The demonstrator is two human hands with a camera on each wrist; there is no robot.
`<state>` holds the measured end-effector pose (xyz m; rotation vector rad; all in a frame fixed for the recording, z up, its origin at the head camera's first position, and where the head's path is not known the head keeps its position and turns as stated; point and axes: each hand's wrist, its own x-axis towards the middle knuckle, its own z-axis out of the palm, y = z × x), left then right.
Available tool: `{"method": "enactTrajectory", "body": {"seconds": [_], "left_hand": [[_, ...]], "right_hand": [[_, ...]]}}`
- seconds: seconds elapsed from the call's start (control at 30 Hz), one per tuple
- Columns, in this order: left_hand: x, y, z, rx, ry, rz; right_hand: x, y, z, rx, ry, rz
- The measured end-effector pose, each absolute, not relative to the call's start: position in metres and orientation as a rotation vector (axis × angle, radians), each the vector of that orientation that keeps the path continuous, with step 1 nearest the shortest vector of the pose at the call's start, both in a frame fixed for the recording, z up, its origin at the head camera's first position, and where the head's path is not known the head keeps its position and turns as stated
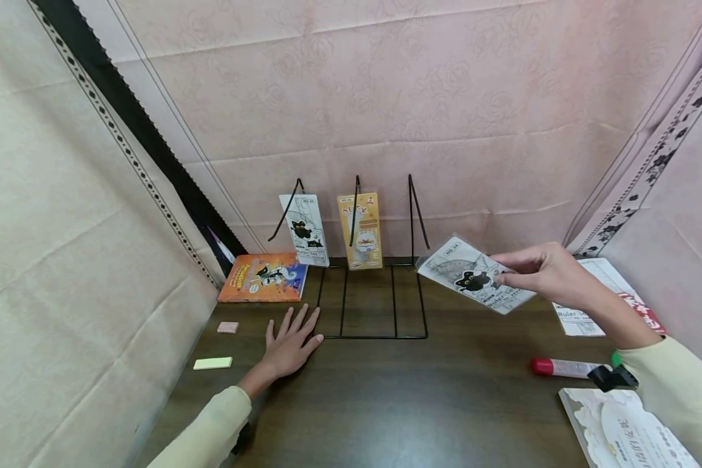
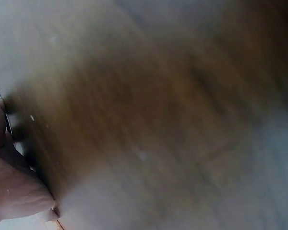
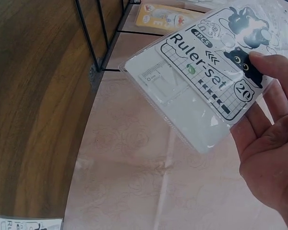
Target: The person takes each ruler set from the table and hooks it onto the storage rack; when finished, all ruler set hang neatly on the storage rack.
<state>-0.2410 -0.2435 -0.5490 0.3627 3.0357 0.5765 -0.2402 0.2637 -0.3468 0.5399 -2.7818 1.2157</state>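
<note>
My right hand [image 1: 541,273] pinches a clear-wrapped ruler set [image 1: 474,276] between thumb and fingers, above the table and right of the black wire rack [image 1: 394,305]. In the right wrist view the pack reads "Ruler-set" [image 3: 197,57] beside a black cat drawing. My left hand [image 1: 286,348] lies flat with fingers spread at the rack's left front corner. From the rack's left hook hangs another ruler set [image 1: 306,231], and a yellow package [image 1: 361,233] hangs at the middle hook. The right hook [image 1: 416,211] holds nothing. The left wrist view is mostly blurred table.
An orange book [image 1: 263,278] lies behind the left hand, with a pink eraser-like block [image 1: 227,327] and a pale green strip [image 1: 213,363] nearby. At right are a flat white-and-red package [image 1: 637,302], a red-capped tube [image 1: 561,367] and a white box [image 1: 626,429]. Cloth walls surround the table.
</note>
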Motion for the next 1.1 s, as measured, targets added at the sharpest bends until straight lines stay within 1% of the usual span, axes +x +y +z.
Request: {"method": "enactTrajectory", "body": {"seconds": [0.5,0.8,1.1], "left_hand": [[-0.24,-0.244,-0.552,0.345,3.034,0.578],[-0.235,-0.243,-0.545,0.408,3.042,0.591],[-0.235,-0.24,-0.536,0.381,3.055,0.548]], "right_hand": [[-0.253,0.26,-0.359,0.544,-2.745,1.261],[-0.264,0.252,-0.366,0.555,-2.675,1.281],[-0.262,0.234,-0.361,0.486,-2.641,1.379]]}}
